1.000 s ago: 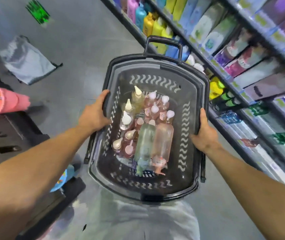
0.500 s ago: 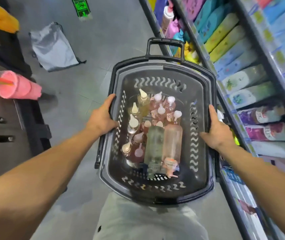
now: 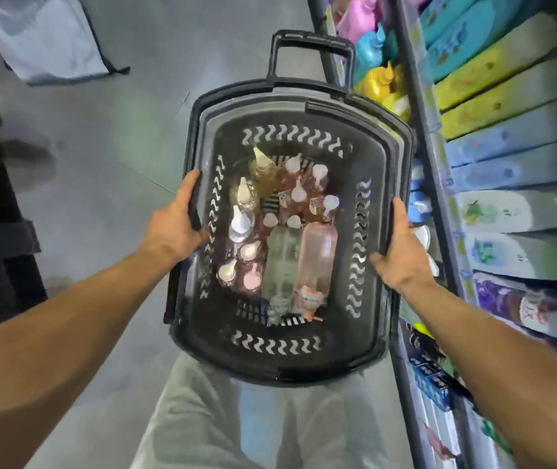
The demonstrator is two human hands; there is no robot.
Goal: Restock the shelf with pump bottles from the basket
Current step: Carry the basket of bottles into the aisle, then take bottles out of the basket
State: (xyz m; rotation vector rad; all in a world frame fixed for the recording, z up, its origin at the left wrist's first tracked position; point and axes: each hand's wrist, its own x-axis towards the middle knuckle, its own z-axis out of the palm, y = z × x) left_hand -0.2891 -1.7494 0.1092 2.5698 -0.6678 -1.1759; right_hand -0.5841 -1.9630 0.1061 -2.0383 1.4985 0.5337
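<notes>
A black plastic basket (image 3: pixel 299 363) occupies the centre of the frame, held above a grey floor (image 3: pixel 108 137). The left hand (image 3: pixel 172 228) grips the basket's left rim, fingers (image 3: pixel 192 184) curled over the edge; the right hand (image 3: pixel 402 255) grips the right rim likewise, fingers closed around it. Inside the basket stand pump bottles (image 3: pixel 295 192) with pink, yellow and clear contents, their white nozzles pointing up. Two larger bottles lie flat at lower centre: a clear one (image 3: pixel 282 262) and a pink one (image 3: pixel 317 258). Their labels are too blurred to read. The shelf (image 3: pixel 439 184) runs down the right side of the frame, stocked with coloured packs and bottles; one purple pack (image 3: pixel 524 306) at right carries lettering, not legible. A grey bag (image 3: pixel 47 38) lies at upper left.
</notes>
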